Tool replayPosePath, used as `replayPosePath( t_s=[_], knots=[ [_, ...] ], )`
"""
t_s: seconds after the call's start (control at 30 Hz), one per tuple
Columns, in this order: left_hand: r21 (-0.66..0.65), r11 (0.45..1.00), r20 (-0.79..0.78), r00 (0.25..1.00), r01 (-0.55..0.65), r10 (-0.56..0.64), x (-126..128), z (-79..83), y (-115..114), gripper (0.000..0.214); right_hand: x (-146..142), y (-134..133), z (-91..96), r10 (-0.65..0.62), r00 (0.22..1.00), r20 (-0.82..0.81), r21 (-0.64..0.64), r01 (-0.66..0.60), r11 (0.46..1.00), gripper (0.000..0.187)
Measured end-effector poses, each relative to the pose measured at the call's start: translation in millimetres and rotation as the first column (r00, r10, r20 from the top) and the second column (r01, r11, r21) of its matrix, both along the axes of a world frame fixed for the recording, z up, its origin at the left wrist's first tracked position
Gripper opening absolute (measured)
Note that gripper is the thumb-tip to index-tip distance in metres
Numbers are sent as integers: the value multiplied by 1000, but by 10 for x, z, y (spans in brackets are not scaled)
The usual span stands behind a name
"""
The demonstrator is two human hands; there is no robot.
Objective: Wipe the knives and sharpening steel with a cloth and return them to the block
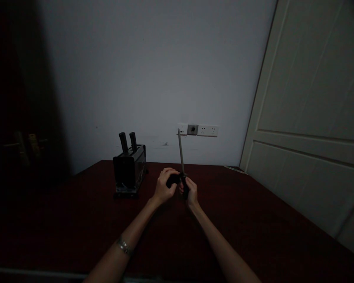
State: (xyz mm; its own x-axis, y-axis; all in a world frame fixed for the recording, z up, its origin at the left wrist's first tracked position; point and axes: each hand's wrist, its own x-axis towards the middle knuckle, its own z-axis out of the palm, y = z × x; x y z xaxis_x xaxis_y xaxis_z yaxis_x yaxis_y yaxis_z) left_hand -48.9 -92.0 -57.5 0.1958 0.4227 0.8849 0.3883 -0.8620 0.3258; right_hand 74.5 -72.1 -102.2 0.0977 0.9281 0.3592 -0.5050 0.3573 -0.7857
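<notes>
My right hand (191,192) is wrapped round the black handle of a honing steel (181,151). Its thin grey rod points up, leaning slightly left, in front of the wall. Close beside it, my left hand (164,188) curls round a dark object with a black handle (172,180), whose other end meets the steel's handle. What kind of object this is cannot be made out in the dim light. Left of my hands, a black and silver knife block (129,173) stands upright on the table, and two black handles (128,142) stick up from it.
The dark red table (242,212) reaches back to a pale wall (153,78) with a row of sockets (207,131). A flat, thin strip (236,170) lies at the back right edge. On the right stands a white panelled door (309,165); a door handle (34,144) shows at left.
</notes>
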Motion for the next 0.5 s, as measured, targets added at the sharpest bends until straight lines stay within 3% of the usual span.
replayPosePath(
  t_s=[0.13, 0.5],
  knots=[
    [-1, 999, -99, 994, 44, -44, 76, 0, -26, 41, -6, 24, -42, -68, 997, 21, 2, 68, 998, 30],
    [-79, 996, -4, 1000, -29, 29, 7, 29, 77, 27, -21, -54, 11, 63, 998, 0, 24, -62, 998, 33]
  ],
)
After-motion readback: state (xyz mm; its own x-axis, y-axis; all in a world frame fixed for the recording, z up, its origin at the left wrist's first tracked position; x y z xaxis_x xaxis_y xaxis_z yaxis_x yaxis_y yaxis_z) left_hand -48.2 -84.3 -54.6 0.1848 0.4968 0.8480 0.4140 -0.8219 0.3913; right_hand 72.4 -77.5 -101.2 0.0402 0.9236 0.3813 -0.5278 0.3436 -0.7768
